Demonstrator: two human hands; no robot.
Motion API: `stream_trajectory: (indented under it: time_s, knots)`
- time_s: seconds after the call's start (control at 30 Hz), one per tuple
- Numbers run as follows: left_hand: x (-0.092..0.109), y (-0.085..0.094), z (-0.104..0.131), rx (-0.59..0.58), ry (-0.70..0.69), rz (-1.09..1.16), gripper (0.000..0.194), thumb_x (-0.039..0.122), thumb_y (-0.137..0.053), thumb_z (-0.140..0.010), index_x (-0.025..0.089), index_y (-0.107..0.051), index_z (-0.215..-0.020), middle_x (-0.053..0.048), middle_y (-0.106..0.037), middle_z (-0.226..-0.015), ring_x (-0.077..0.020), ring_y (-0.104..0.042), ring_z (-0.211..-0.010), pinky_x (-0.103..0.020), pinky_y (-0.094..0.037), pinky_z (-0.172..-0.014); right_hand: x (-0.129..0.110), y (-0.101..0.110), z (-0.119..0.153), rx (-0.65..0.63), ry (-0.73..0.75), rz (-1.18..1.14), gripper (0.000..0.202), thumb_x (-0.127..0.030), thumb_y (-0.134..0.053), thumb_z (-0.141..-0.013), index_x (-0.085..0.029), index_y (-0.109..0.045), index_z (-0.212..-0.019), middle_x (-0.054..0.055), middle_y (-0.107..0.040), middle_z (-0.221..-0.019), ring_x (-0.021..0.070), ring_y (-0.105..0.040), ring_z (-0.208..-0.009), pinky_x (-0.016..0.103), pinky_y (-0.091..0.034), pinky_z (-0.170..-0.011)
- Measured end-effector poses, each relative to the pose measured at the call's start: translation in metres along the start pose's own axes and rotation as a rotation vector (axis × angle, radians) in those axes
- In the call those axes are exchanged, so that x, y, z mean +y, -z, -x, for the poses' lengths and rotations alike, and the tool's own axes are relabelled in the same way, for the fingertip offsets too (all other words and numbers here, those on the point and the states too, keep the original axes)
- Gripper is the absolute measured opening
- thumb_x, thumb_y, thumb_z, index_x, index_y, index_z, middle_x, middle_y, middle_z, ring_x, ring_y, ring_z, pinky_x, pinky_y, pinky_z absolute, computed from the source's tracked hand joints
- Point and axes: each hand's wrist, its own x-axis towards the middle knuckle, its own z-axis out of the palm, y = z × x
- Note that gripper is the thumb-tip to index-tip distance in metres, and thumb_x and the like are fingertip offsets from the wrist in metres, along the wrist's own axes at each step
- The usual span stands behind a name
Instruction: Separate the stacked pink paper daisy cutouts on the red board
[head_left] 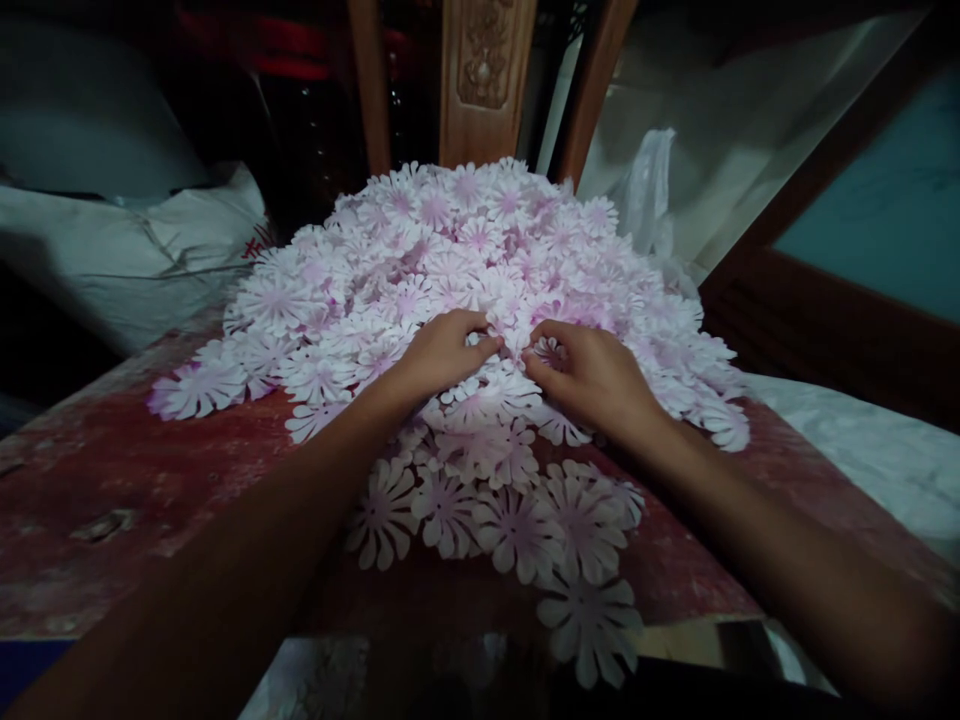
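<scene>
A large heap of white and pale purple flower cutouts (450,250) covers the middle of a worn red board. At the front of the heap, my left hand (452,350) has its thumb and fingers curled on a white petal piece. Close to its right, my right hand (574,365) pinches at the same cluster of petals (512,335). A small gap separates the two hands. Looser flower cutouts (517,530) lie nearer to me, and one (592,620) hangs over the board's front edge.
The red board (135,480) has a chair back (480,110) with carved wood behind it. A white sack (127,250) stands at the left, a clear plastic bag (649,190) behind the heap at right. White cloth or sacking (877,450) lies at the right.
</scene>
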Motion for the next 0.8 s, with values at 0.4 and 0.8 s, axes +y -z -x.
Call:
stream_trajectory:
  time_s: [0.4, 0.8]
  knots:
    - [-0.0014, -0.0024, -0.0052, -0.025, -0.009, -0.055, 0.023, 0.032, -0.053, -0.083, 0.018, -0.069, -0.086, -0.004, -0.067, -0.088, -0.0193, -0.058, -0.082, -0.028, -0.043, -0.072, 0.0016, 0.0009, -0.0013, -0.038, 0.017, 0.003, 0.019, -0.035, -0.054, -0.084, -0.020, -0.065, -0.089, 0.001, -0.064, -0.072, 0.0135, -0.049, -0.059, 0.026, -0.022, -0.055]
    - [-0.0036, -0.0011, -0.0055, -0.030, -0.027, -0.045, 0.022, 0.034, -0.054, -0.083, 0.017, -0.068, -0.085, -0.004, -0.066, -0.089, -0.0184, -0.057, -0.083, -0.028, -0.043, -0.072, 0.0017, 0.0020, -0.0002, -0.042, 0.008, -0.036, 0.022, -0.035, -0.055, -0.082, -0.019, -0.067, -0.092, 0.003, -0.064, -0.072, 0.0154, -0.050, -0.062, 0.026, -0.026, -0.057]
